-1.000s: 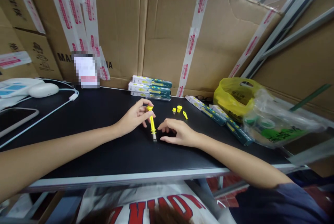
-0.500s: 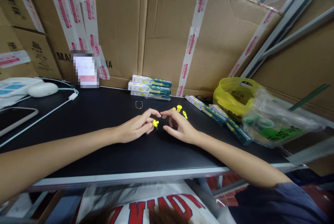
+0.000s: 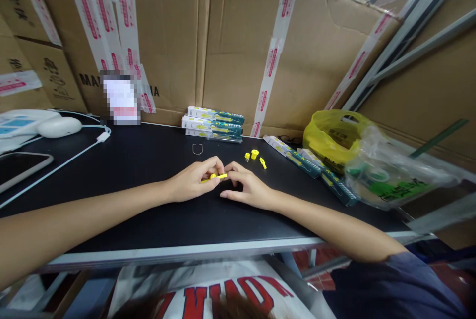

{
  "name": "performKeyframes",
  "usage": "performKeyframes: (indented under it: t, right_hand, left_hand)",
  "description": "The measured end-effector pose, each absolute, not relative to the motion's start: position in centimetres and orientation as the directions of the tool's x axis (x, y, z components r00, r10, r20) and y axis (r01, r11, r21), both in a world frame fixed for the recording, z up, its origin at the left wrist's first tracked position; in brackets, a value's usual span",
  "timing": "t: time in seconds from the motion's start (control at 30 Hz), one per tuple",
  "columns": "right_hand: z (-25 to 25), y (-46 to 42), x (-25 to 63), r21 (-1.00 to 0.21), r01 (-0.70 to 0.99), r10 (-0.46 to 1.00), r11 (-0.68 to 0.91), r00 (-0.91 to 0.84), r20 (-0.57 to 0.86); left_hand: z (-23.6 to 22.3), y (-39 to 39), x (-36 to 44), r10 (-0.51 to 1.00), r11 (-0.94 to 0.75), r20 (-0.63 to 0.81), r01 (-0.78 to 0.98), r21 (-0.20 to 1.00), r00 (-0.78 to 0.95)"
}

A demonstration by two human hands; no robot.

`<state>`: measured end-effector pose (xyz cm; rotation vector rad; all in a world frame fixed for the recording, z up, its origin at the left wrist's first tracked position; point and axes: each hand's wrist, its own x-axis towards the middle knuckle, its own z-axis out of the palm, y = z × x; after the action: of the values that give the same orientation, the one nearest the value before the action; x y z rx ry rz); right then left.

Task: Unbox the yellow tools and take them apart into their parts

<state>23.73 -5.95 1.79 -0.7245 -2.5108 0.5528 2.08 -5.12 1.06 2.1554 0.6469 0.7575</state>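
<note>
My left hand is closed on a small yellow plastic part, pinched between thumb and fingers. A slim yellow end points right, and the rest is partly covered by my fingers. Close by, my right hand has its fingertips against or just beside the left fingertips; I cannot tell if they touch the part. Its thumb is spread away from the curled fingers, with a gap between. Behind it lie a small yellow piece with a spring, a flanged yellow piece and a flat yellow piece.
A bent metal wire lies on the black table. Slim boxes are stacked at the back; more boxes lie right, near a yellow bag and a clear bag. A phone and white cable are left.
The yellow part in my left hand has turned, so its slim length now points right. My right hand has shifted slightly left and nearer to me, uncovering the spring piece.
</note>
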Motion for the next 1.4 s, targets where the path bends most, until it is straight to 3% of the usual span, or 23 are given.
performKeyframes:
  t: [0.47,0.7,1.0,1.17,1.4]
  right_hand:
    - [1.8,-5.8,23.5,-0.483,0.397,0.579,0.78,-0.75,0.318]
    - [1.9,-5.8,23.9,-0.532,0.351,0.565,0.771,-0.761,0.318]
    - [2.0,-5.9,24.3,-0.523,0.318,0.54,0.791,-0.764,0.353]
    - [2.2,-6.1,24.2,-0.446,0.297,0.474,0.844,-0.802,0.362]
    - [1.9,-6.0,24.3,-0.435,0.336,0.503,0.835,-0.786,0.36]
  left_hand:
    - [1.3,-5.5,2.4,0.608,-0.569,0.344,0.091,0.817,0.716]
    - [1.2,-5.3,2.3,0.671,-0.622,0.367,0.219,0.752,0.644]
    - [1.0,-4.2,2.0,0.716,-0.694,0.468,0.448,0.564,0.518]
    - [0.9,-4.2,1.9,0.661,-0.75,0.454,0.527,0.399,0.597]
    - [0.7,-4.4,1.9,0.593,-0.799,0.365,0.58,0.158,0.718]
